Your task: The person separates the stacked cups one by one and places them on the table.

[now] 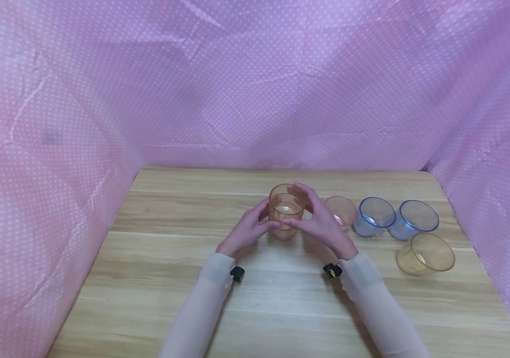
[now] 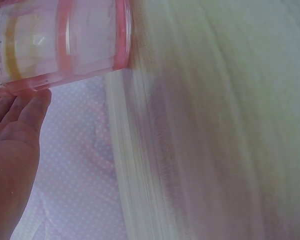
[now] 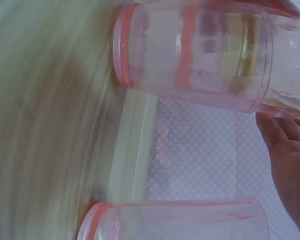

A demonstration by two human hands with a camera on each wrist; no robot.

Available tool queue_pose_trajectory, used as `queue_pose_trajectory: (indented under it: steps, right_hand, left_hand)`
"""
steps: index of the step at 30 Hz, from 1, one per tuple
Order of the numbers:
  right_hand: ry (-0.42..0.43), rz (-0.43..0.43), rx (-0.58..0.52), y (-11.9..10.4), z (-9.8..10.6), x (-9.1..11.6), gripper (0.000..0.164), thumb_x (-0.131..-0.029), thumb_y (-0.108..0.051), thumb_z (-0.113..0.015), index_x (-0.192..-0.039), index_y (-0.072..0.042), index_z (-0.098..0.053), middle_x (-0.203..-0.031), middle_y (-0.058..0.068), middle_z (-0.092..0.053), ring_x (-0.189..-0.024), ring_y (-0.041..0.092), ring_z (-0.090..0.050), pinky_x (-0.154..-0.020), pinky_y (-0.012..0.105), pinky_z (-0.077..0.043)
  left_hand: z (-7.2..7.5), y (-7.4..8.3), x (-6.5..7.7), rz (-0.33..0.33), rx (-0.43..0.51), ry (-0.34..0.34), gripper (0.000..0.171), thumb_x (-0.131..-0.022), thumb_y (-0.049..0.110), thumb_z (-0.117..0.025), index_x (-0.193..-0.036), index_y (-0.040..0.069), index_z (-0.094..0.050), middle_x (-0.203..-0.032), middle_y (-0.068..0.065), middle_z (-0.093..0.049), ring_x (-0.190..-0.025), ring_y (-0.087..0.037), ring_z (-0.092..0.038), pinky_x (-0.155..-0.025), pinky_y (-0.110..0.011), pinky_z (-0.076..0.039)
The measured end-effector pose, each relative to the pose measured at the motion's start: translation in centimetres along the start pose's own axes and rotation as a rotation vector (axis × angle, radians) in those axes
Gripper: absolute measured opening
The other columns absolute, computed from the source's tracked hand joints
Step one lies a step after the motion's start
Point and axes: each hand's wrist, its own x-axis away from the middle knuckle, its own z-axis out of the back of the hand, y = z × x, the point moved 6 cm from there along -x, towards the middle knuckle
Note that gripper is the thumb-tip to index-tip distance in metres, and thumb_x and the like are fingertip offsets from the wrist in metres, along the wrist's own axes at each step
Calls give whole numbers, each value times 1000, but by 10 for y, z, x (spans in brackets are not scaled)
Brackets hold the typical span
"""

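Fingers [image 1: 307, 193] of both hands [image 1: 249, 223] [image 1: 325, 224] curve around stacked cups [image 1: 286, 210].

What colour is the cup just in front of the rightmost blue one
That cup is transparent yellow, best seen in the head view.

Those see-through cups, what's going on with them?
A person's left hand and right hand are holding a stack of cups from both sides. The cups are tucked inside each other: an orangey-yellow one at the top, with pink lower down. On the table, to the right, are another pink cup, two blue cups and a yellow cup, which nobody is holding.
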Motion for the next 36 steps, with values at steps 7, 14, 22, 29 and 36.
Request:
queue_pose_trajectory:
  steps: [7,14,22,29,36]
  right_hand:
    - [-10,-3,-16,-1,-2,1,97,-83,-14,-89,-160,-14,-31,-159,6,-46,-147,26,-42,-122,51,-35]
    - [-8,5,-27,0,-3,0,95,-84,-11,-88,-160,-9,-30,-159,7,-45,-147,28,-42,-123,52,-34]
    - [2,-23,-22,0,-2,1,94,-85,-16,-88,-160,-12,-31,-159,5,-46,-147,27,-42,-123,54,-33]
    - [9,-32,-18,1,-1,0,95,-84,-17,-89,-160,-14,-32,-158,5,-47,-146,26,-43,-123,53,-34]
    - [15,-15,-21,0,-1,0,96,-84,-16,-89,-161,-15,-31,-158,5,-46,-146,27,-42,-123,52,-34]
  left_hand:
    - [1,0,0,8,-9,1,77,-98,20,-73,-163,16,-33,-161,-9,-43,-146,-26,-44,-122,-32,-36]
    - [1,1,1,30,-7,1,78,-97,20,-73,-164,17,-32,-162,-9,-42,-147,-26,-43,-122,-34,-35]
    - [1,0,0,22,-25,-2,77,-98,20,-73,-163,15,-32,-162,-11,-42,-147,-28,-43,-122,-35,-36]
    - [0,-2,0,27,-17,-6,77,-98,20,-72,-163,14,-32,-163,-9,-41,-147,-28,-43,-122,-35,-36]
    - [0,-2,0,38,-21,-6,78,-98,24,-72,-164,15,-31,-163,-8,-41,-147,-27,-43,-121,-34,-37]
